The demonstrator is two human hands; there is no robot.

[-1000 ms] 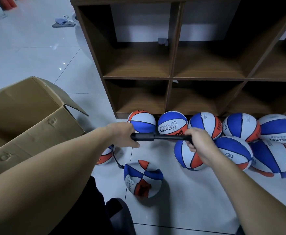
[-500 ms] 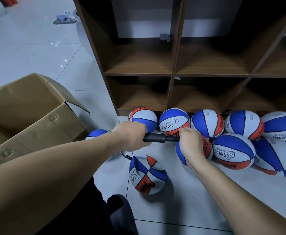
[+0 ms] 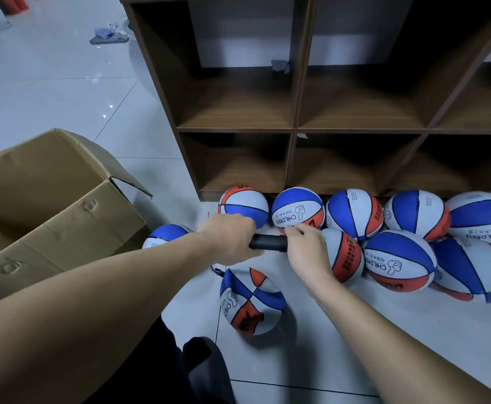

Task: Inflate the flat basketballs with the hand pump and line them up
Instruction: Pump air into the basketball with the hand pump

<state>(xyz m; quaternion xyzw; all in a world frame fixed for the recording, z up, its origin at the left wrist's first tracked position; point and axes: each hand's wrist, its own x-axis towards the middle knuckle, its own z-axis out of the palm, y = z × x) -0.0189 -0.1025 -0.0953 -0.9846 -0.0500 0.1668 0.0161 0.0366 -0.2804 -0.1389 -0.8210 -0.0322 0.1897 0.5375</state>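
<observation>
Fingers of the left hand (image 3: 232,243) curl around the black pump (image 3: 268,243), and the right hand (image 3: 307,250) grips its other end, the two hands close together. Below them a partly flat ball (image 3: 250,301) lies on the tiled floor (image 3: 311,345). Inflated balls (image 3: 355,214) sit along the foot of the wooden shelf (image 3: 295,118), and a cardboard box (image 3: 49,205) stands open at left.

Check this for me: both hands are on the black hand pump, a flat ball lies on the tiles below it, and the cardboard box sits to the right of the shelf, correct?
Not quite. The head view shows the cardboard box to the left of the wooden shelf, not the right. The rest holds: the left hand and right hand grip the black hand pump, with the flat ball on the tiles below.
</observation>
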